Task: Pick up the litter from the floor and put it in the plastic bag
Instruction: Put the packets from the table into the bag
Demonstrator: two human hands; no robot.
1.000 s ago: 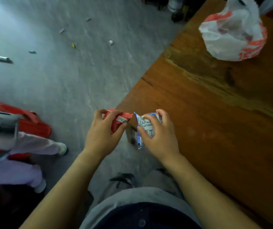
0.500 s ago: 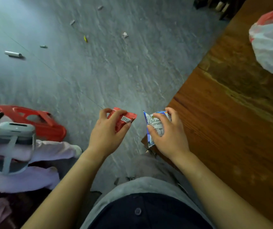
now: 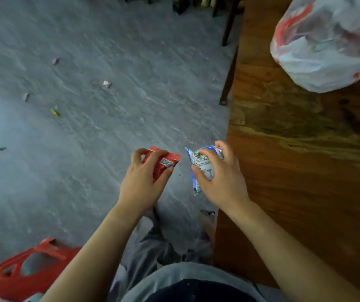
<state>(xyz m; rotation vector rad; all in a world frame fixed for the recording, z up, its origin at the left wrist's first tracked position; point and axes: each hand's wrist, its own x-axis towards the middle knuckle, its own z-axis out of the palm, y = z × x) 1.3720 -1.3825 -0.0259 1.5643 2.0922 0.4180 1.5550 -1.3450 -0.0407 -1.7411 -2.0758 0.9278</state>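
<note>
While beside table edge (image 3: 229, 136), hands (image 3: 144, 182) wrapper-laden.

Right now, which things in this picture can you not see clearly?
- Plastic bag: head view, cut off by the right edge and blurred; its opening is not visible.
- Floor scraps: too small to identify.
- Blue wrapper: partly hidden by the right hand.
- Red wrapper: partly hidden by the left hand.
</note>
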